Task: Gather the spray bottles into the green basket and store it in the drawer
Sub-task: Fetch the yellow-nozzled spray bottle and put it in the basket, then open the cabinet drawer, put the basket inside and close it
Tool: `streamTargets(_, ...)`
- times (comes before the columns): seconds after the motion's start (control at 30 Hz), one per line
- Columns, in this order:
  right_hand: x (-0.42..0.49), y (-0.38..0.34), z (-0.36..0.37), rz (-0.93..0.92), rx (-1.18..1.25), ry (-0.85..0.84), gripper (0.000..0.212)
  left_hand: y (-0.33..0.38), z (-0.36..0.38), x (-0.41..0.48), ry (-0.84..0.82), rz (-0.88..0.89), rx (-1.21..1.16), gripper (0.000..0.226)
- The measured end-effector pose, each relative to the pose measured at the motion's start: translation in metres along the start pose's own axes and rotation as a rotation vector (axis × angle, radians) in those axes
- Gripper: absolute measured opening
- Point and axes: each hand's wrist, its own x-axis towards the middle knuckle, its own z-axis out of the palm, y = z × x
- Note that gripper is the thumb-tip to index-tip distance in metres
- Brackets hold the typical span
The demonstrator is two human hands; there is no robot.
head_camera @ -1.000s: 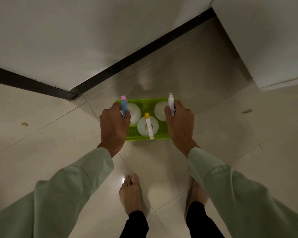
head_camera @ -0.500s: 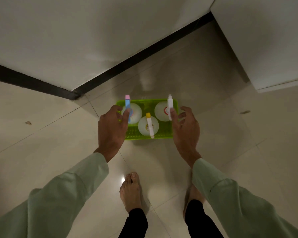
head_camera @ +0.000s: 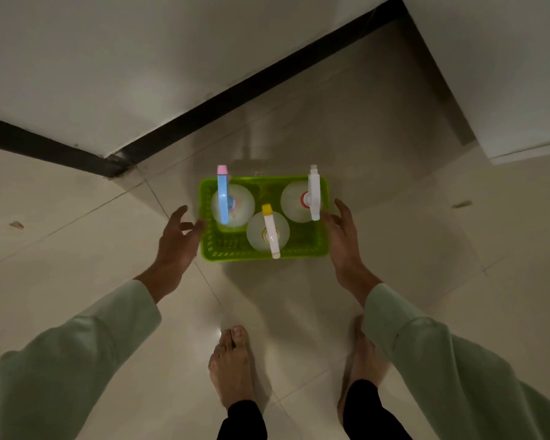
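Below, both hands (head_camera: 178, 242) (head_camera: 343, 246) flank the green basket (head_camera: 229, 249), fingers spread.

No readable text anywhere I am looking.

I am looking down past my own fingers at three translucent white plastic spray bottles (head_camera: 267, 231) standing in the bright green perforated plastic basket (head_camera: 299, 246), and none of them is showing a label, brand or number that I can make out; the coloured rings around two of the necks are too small and blurred to be carrying legible marks.
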Motion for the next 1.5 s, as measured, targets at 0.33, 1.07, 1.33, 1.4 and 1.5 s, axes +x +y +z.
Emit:
streamTargets(0.33, 0.010, 0.006, 0.001, -0.094, -0.196, -0.030, 0.065, -0.005, 0.016, 0.014, -0.017, 0.076, 0.137, 0.051)
streamTargets(1.07, -0.223, -0.256, -0.271, -0.235, -0.085, 0.031, 0.067, 0.263, 0.014, -0.332, -0.218, 0.326, 0.073, 0.044)
streamTargets(1.33, -0.268, -0.341, -0.415, -0.305, -0.063, 0.044, 0.066, 0.368, 0.077, -0.451, -0.266, 0.367, 0.030, 0.043)
streamTargets(1.4, -0.266, -0.360, -0.451, -0.307, -0.056, 0.045, 0.065, 0.389, 0.101, -0.469, -0.279, 0.366, 0.011, 0.045)
streamTargets(1.5, -0.254, -0.384, -0.499, -0.310, -0.077, 0.048, 0.069, 0.419, 0.141, -0.488, -0.278, 0.372, -0.010, 0.046)
